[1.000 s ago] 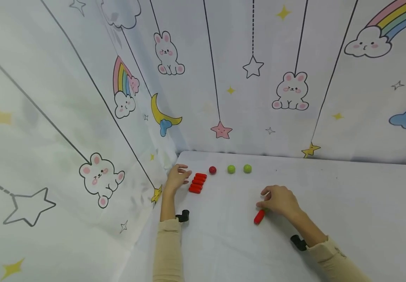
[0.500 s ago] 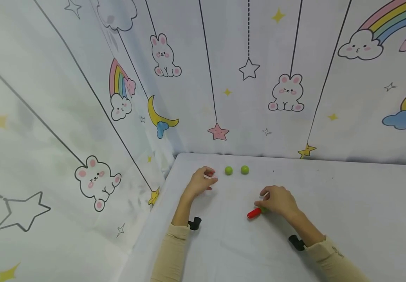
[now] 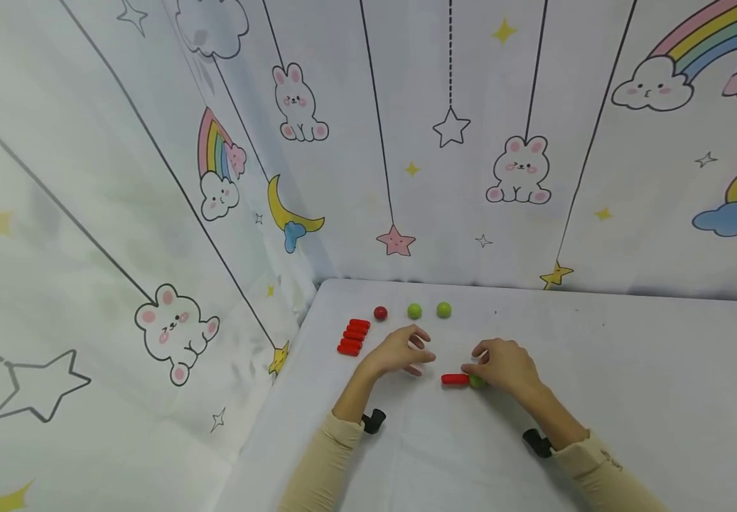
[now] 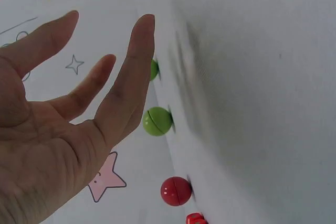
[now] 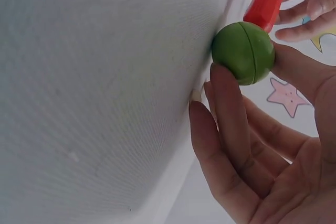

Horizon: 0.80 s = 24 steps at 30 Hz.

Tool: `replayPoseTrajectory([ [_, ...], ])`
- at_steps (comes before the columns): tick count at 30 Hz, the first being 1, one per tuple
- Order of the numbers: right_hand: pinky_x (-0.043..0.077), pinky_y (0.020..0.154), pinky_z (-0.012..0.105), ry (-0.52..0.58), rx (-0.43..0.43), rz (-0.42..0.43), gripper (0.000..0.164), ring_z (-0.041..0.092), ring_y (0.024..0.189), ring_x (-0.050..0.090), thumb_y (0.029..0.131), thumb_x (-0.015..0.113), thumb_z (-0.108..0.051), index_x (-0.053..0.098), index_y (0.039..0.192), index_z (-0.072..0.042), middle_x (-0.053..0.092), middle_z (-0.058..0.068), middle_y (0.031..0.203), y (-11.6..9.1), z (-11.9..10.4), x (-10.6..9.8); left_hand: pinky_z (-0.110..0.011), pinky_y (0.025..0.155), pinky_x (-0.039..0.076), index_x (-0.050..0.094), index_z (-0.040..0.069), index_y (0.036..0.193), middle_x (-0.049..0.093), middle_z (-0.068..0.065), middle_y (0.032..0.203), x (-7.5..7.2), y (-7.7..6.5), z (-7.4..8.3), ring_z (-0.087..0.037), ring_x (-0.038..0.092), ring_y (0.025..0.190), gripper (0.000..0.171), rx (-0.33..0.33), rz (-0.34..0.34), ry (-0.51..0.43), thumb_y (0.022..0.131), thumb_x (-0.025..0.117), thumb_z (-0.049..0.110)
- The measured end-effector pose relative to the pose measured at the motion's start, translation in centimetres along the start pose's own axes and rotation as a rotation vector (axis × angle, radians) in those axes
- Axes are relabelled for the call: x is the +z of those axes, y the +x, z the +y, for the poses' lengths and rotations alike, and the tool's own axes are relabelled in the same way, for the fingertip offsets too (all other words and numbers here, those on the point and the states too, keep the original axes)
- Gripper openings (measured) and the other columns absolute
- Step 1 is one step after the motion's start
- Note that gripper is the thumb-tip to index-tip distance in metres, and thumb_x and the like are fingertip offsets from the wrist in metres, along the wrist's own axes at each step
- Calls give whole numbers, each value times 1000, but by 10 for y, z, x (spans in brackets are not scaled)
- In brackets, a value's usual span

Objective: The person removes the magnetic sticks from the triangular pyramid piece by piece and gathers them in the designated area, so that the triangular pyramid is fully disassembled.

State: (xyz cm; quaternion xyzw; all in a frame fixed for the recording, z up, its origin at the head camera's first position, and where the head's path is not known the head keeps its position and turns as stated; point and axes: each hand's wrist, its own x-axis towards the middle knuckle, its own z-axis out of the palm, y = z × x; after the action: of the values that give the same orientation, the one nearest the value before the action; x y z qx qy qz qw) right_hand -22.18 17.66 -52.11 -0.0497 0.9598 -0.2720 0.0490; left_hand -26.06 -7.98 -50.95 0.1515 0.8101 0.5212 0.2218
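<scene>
My right hand (image 3: 507, 366) pinches a green ball (image 5: 243, 53) between thumb and fingertips, close over the white table. A short red rod (image 3: 454, 380) lies end-on against that ball and points left, toward the other hand. My left hand (image 3: 400, 350) hovers with fingers spread and relaxed, holding nothing, a short way left of the rod's free end. In the left wrist view its fingers (image 4: 137, 40) stand apart above the cloth. Most of the pinched ball is hidden by the right hand in the head view.
Several red rods (image 3: 353, 336) lie side by side at the left of the white table (image 3: 598, 384). Along the back stand a red ball (image 3: 380, 313), a green ball (image 3: 414, 311) and another green ball (image 3: 443, 309). A printed curtain (image 3: 342, 178) rises behind and at the left.
My left hand has moved right and nearer, from beside the row of rods, past the red ball. The red rod at the pinched ball has swung from pointing toward me to pointing left.
</scene>
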Motion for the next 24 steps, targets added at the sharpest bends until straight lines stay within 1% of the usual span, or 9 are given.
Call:
replayPoseTrajectory([
  [4,55,63,36,2,-9,6,38,17,74,64,86,85,-39,78,106,-7,75,3,88,-2,-1,0,-41,78,64,56,-3,136,60,-20,126,8,4,-2,-31,72,95,51,-5,-92,-51,93,80,13],
  [9,55,64,38,3,-28,12,37,17,76,66,88,84,-38,78,106,-6,75,4,90,-2,-1,1,-43,81,63,56,-5,136,59,-23,127,17,10,-7,-26,71,94,48,-9,-151,-142,92,77,2],
  [12,55,63,38,3,-31,11,36,17,76,66,88,83,-38,78,104,-6,75,3,89,-2,-1,1,-39,82,63,57,-4,135,61,-21,125,22,13,-9,-24,73,93,47,3,-155,-133,92,76,0],
  [16,55,63,39,5,-34,13,35,17,75,65,89,83,-38,78,103,-6,74,4,88,-2,-1,2,-31,82,60,62,0,132,66,-16,121,25,16,-11,-17,71,92,45,36,-123,-27,91,79,5],
  [19,56,64,39,20,-32,13,34,17,75,65,90,82,-37,78,103,-6,74,4,88,-2,-1,3,-29,80,57,64,4,131,68,-13,119,26,18,-11,-15,67,93,44,42,-104,27,90,81,8],
  [22,56,64,36,60,-35,2,34,16,75,66,90,82,-36,77,106,-5,74,4,90,-1,1,3,-29,80,57,65,5,130,68,-12,119,27,18,-10,-16,66,95,44,37,-96,32,89,81,8],
  [24,56,64,34,99,-56,-12,35,17,77,66,91,82,-34,77,109,-4,74,5,92,0,4,1,-29,80,58,64,5,130,68,-12,119,27,18,-9,-16,66,95,44,33,-94,26,90,80,8],
])
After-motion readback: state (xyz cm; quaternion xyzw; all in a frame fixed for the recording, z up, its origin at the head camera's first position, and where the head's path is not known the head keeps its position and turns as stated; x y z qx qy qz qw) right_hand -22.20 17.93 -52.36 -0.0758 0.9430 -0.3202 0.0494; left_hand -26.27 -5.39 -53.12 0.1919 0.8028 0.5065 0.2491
